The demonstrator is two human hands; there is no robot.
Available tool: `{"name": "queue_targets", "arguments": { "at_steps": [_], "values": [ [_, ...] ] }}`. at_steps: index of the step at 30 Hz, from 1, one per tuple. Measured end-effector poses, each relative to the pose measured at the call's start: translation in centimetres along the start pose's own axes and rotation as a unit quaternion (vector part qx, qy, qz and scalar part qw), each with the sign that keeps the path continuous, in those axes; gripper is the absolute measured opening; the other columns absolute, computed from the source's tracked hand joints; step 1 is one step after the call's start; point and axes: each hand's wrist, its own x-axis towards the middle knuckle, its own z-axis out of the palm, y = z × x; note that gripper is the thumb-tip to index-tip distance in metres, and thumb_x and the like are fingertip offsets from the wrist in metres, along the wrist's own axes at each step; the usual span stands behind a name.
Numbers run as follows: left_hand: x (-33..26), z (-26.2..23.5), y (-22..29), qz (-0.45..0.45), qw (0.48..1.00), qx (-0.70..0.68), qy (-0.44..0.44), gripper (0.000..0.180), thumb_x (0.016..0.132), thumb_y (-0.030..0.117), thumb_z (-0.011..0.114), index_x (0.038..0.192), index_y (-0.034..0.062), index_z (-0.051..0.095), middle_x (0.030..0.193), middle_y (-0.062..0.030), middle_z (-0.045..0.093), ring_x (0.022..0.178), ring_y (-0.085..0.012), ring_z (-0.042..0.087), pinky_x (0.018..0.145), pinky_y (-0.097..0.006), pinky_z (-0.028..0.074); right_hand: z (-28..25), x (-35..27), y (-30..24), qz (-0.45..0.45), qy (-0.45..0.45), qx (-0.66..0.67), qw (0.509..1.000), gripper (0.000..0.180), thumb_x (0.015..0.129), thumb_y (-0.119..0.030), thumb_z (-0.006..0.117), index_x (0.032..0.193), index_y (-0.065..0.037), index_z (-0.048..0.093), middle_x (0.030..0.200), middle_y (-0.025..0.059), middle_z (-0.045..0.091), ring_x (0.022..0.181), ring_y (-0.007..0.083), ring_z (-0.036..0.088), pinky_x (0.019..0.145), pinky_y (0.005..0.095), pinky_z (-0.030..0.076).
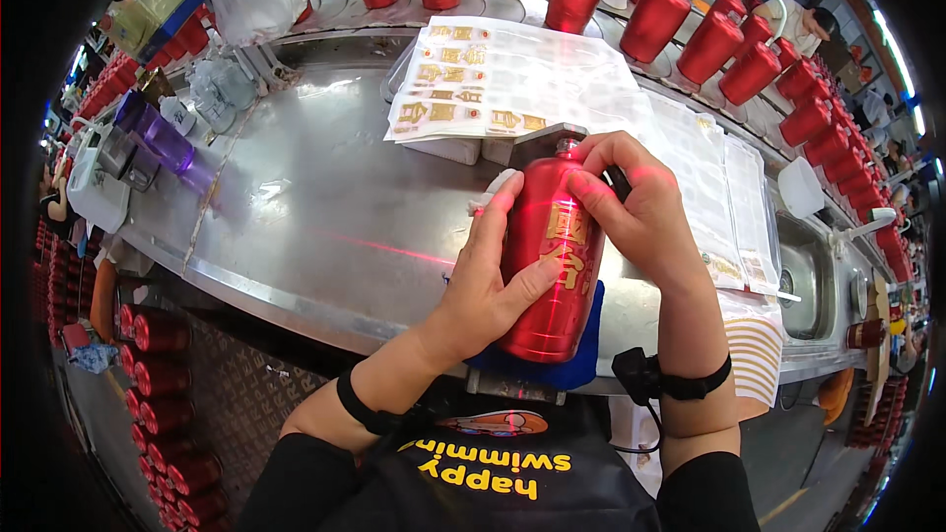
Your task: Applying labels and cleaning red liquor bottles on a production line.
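Sheets (532, 69) lie behind the bottle (540, 222), a cloth (588, 347) beneath it, a sink (810, 286) right, a cup (163, 138) left.

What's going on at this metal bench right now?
A person has a red bottle with gold characters tilted over some blue padding at the bench's near edge. The left hand holds it along the side, thumb across the front, while the right hand is at its shoulder, close to the neck. Sheets of gold designs lie just beyond on the metal bench, and more red bottles stand in a curving row behind them.
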Motion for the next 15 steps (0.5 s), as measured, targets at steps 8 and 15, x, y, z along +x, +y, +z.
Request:
{"name": "queue_targets", "arguments": {
  "at_steps": [8, 15],
  "values": [
    [0.0, -0.5, -0.5, 0.024, 0.997, -0.07, 0.011, 0.067, 0.099, 0.028, 0.056, 0.148, -0.0049, 0.026, 0.148, -0.0212, 0.034, 0.138, -0.0267, 0.033, 0.114, -0.037, 0.026, -0.9, -4.7, 0.1, 0.176, 0.028, 0.067, 0.982, 0.041, 0.099, -0.022, 0.055, 0.13, 0.006, 0.052, 0.113, 0.0168, 0.066, 0.099, 0.0197, 0.063, 0.088, 0.0312, 0.049],
    [-0.2, -0.2, -0.1, 0.035, 0.999, 0.024, 0.012, 0.071, 0.096, 0.03, 0.062, 0.148, -0.0046, 0.027, 0.147, -0.0218, 0.035, 0.137, -0.0292, 0.036, 0.113, -0.038, 0.028, 0.5, -8.3, 0.0, 0.127, -0.014, 0.135, 0.983, 0.087, 0.091, -0.047, 0.066, 0.146, 0.009, 0.028, 0.136, 0.0212, 0.052, 0.113, 0.0227, 0.056, 0.099, 0.0336, 0.043]
  ]
}}
